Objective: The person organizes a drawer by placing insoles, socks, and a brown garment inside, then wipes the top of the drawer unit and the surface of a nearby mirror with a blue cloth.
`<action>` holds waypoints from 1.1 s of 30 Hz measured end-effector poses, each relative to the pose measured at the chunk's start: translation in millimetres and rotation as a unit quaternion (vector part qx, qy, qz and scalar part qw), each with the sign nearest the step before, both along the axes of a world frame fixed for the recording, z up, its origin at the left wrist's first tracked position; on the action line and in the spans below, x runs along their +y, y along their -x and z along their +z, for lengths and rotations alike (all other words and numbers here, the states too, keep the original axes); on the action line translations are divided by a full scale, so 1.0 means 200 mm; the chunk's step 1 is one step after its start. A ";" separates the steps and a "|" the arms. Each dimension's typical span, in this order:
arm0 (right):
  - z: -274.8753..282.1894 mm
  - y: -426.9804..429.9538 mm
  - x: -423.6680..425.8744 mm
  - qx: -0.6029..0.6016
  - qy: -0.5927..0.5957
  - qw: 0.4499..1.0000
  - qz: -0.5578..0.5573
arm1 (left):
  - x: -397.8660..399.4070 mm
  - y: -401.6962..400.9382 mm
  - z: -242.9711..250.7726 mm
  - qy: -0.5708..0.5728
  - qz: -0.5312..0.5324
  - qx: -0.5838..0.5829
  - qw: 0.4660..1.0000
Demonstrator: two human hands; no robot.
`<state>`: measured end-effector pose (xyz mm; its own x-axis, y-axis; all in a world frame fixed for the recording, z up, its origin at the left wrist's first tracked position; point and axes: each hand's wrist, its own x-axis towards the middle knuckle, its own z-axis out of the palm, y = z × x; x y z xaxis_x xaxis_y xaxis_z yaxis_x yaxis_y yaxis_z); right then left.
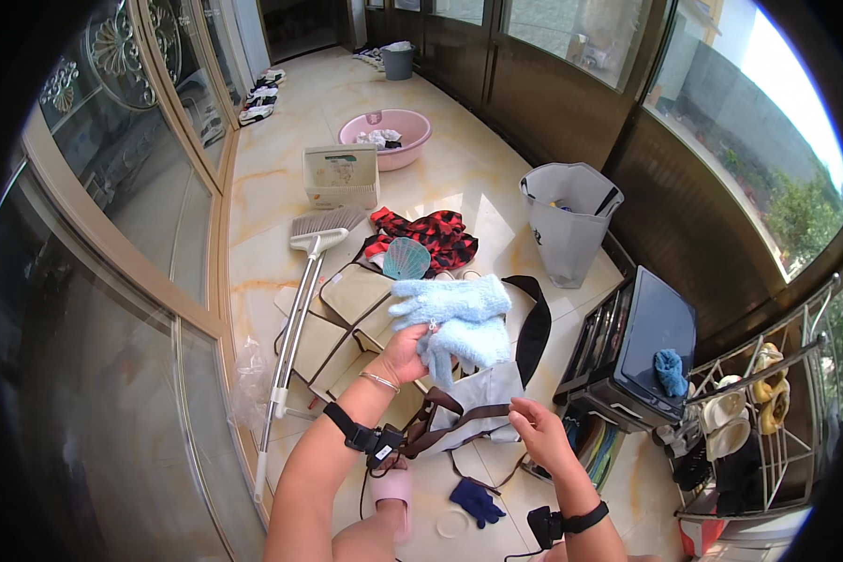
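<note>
My left hand (402,357) holds a pair of fluffy light-blue knitted gloves (460,298), stacked one over the other, by the finger side. My right hand (539,430) is empty, its fingertips beside the brown handle (474,419) of a pale grey fabric bag (488,390); whether they touch it is unclear. That bag lies under the gloves, partly hidden. Behind it spreads a beige fabric storage organizer (358,295) with dark trim. On the floor between my arms lies a navy glove (476,501).
A broom (319,239) lies along the left beside a dustpan (341,175). Ahead are red-and-black cloth (439,235), a teal mesh paddle (406,258) and a pink basin (414,133). A grey bin (569,225), dark drawer cabinet (650,330) and metal shoe rack (780,449) line the right.
</note>
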<state>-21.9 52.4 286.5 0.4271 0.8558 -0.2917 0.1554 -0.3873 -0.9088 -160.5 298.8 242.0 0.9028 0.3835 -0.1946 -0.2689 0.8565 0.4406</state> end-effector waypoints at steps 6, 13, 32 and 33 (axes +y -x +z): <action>0.31 -0.13 -0.28 0.455 -0.088 0.872 -0.156 | -0.56 -0.23 0.30 -0.147 -0.205 -0.017 0.968; 0.45 -0.14 -0.74 0.489 -0.251 0.832 -0.076 | -1.08 -0.18 0.63 -0.238 -0.273 0.025 0.932; 0.47 -0.21 -0.95 0.043 -0.350 0.879 -0.320 | -1.34 -0.03 0.25 -0.120 -0.074 -0.012 0.990; 0.46 -0.23 -0.96 -0.004 -0.378 0.873 -0.309 | -1.37 -0.07 0.29 -0.115 -0.078 -0.014 0.990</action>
